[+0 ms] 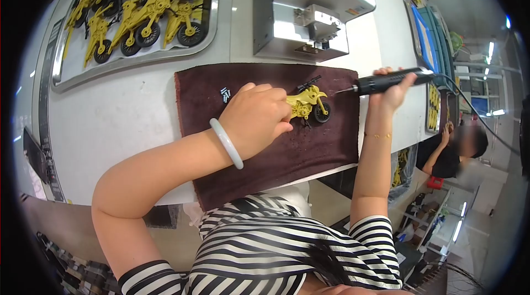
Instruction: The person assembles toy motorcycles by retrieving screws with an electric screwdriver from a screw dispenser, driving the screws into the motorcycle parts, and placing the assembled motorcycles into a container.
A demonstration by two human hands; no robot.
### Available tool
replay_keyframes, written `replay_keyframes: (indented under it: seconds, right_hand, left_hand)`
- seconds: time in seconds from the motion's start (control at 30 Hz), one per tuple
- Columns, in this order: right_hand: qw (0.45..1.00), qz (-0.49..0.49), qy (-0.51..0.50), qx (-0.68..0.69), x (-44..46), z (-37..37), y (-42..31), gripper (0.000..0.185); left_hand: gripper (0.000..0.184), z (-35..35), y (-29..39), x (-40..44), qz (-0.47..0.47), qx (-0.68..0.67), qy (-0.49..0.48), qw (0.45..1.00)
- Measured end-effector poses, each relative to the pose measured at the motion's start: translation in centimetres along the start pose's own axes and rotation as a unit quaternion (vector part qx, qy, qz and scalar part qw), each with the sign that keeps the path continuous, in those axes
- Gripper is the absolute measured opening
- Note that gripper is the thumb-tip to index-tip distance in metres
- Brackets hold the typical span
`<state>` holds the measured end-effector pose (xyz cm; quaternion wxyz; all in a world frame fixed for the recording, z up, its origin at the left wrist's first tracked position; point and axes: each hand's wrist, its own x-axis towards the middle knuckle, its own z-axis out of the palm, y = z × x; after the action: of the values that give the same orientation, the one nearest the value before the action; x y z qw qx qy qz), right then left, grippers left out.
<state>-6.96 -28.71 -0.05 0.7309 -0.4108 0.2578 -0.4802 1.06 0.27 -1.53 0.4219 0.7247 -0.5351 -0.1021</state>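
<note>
My left hand (258, 114) is closed on a yellow toy motorcycle (301, 106), which lies on a dark maroon cloth (265, 170). The toy's black wheel (321, 111) and handlebar point to the right; its rear end is hidden under my fingers. In my right hand (392, 93) is a black electric screwdriver (381, 81), its fingers wrapped round the body. The thin bit points left, a little to the right of the motorcycle and apart from it. A small pile of metal screws or pins (225, 95) lies on the cloth, left of my left hand.
A metal tray (132, 60) of yellow toy motorcycles stands at the upper left. A grey machine (317, 10) is behind the cloth. The screwdriver's cable (477, 110) runs off to the right. Two other people (455, 148) are at the right, near blue and green bins (428, 41).
</note>
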Motion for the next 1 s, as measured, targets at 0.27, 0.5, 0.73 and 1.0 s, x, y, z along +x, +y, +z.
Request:
replay_keyframes:
  seconds: [0.27,0.5,0.73,1.0]
  right_hand:
    - [0.983,-0.105,0.101,-0.111,3.1,-3.3,-0.5,0.043]
    - [0.989,-0.085,-0.105,-0.064,-1.6,-1.6,-1.8,0.043]
    - [0.970,-0.184,-0.154,-0.027,-4.1,1.3,-4.5,0.058]
    - [0.952,-0.082,-0.283,0.078,-12.7,7.7,-4.8,0.075]
  left_hand:
    - [0.013,-0.3,0.0,0.3,-0.015,-0.009,-0.008,1.000]
    - [0.014,-0.4,0.1,0.6,-0.025,-0.010,0.000,1.000]
    - [0.010,-0.5,0.6,0.7,-0.018,-0.082,0.040,0.996]
    - [0.008,-0.7,1.5,0.3,-0.003,-0.125,0.026,0.992]
